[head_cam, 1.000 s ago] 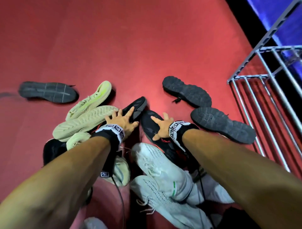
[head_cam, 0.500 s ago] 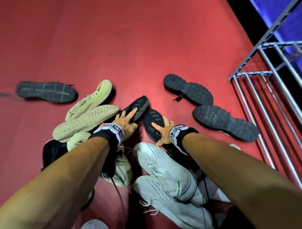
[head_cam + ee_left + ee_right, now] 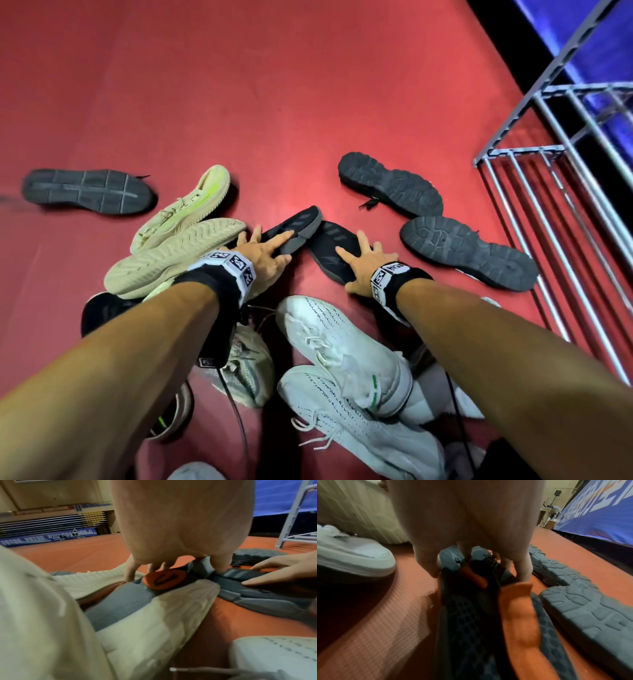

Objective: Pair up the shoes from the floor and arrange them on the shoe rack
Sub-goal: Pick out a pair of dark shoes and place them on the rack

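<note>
My left hand (image 3: 263,255) lies on the black shoe (image 3: 294,228) whose toe points to one o'clock, fingers spread fairly wide and laid along it, not yet curled under; my right hand (image 3: 364,265) rests the same way, fingers splayed, on its black mate (image 3: 334,248) just beside it, at about twelve o'clock from me on the red floor (image 3: 239,85). The two toes touch or overlap in the middle, so if I lift one carelessly it may drag the other askew. My left shoe is wedged against the cream upturned shoe (image 3: 174,257) at ten o'clock, and pulling it free could tip that one over or scatter the heap. With flat fingers I have no real hold yet; a hurried lift would let either shoe slip and fall among the white shoes (image 3: 342,342) at six o'clock. The shoe rack (image 3: 561,212) stands at two o'clock, and the two lug-soled black shoes (image 3: 466,253) lie sole-up between it and my right hand, so a low carry might knock them. The cable (image 3: 239,421) hanging from my left wrist could snag on laces.
</note>
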`<act>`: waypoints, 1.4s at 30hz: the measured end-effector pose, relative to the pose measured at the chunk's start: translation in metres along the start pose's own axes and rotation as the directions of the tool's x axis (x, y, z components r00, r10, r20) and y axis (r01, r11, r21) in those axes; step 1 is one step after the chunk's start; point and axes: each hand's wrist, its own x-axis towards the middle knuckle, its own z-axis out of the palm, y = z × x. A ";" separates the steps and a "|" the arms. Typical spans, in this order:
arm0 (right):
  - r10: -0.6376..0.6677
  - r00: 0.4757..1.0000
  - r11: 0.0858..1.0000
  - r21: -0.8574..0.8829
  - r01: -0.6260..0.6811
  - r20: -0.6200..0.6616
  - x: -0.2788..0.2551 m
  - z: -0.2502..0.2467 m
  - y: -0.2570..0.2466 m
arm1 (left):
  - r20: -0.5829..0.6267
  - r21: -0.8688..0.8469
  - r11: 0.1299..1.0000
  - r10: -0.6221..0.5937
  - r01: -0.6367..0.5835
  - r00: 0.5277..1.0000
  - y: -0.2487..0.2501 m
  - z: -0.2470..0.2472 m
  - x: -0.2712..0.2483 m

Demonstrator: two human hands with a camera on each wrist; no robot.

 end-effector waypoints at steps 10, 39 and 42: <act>-0.015 1.000 0.999 0.028 0.015 0.025 0.004 0.005 0.011 | 0.132 -0.074 0.992 -0.093 0.103 0.987 -0.002 -0.008 0.012; 0.119 0.987 0.964 0.223 -0.142 0.111 0.005 0.002 0.012 | 0.048 0.160 0.972 -0.183 0.173 0.982 0.030 0.008 -0.005; 0.116 0.988 0.966 0.220 -0.137 0.105 0.006 0.007 0.010 | 0.063 0.124 0.971 -0.215 0.206 0.975 0.026 0.012 -0.003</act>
